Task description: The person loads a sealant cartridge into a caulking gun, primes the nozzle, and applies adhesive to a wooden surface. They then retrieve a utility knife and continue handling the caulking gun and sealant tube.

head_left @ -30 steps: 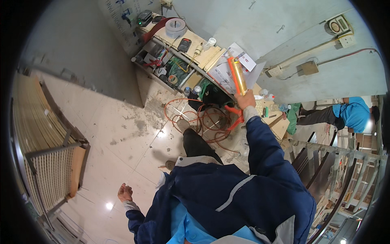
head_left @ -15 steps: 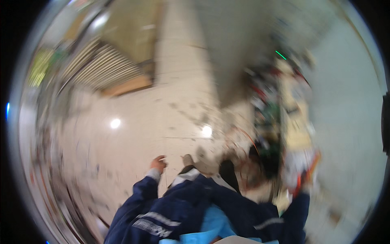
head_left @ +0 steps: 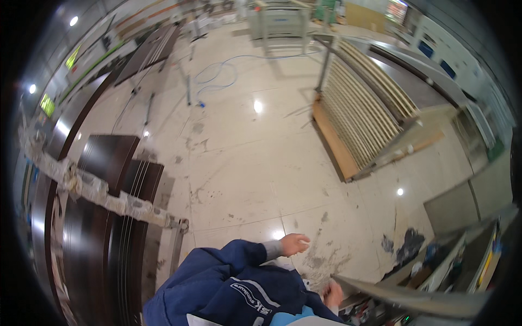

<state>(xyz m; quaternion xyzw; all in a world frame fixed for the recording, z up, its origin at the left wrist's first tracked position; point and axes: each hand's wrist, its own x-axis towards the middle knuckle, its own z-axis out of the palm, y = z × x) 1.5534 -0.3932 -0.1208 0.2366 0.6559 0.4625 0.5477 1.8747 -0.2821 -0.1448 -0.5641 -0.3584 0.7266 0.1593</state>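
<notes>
My left hand [head_left: 295, 244] is in front of my body, over the tiled floor [head_left: 239, 190]. Its fingers are curled together, and a small whitish bit shows at the fingertips, too small to name. Low on the right, my right hand [head_left: 333, 295] is beside the near end of a grey panel [head_left: 402, 296]. Blur and the low angle hide how its fingers are set and whether they touch the panel. Just beyond that panel are grey compartments [head_left: 457, 266] with mixed small items inside.
Dark brown panels [head_left: 92, 217] are stacked at left, behind a plastic-wrapped bar [head_left: 103, 195]. Ahead right stands a stack of ribbed boards [head_left: 364, 108] on a wooden base. A blue hose [head_left: 223, 70] lies on the floor near a machine [head_left: 277, 27]. Black plastic [head_left: 410, 244] lies at right.
My view has swung left and up from the cluttered bench. The right hand, earlier by a red and orange thing on the bench, is now by the grey panel. The left hand stays before my body.
</notes>
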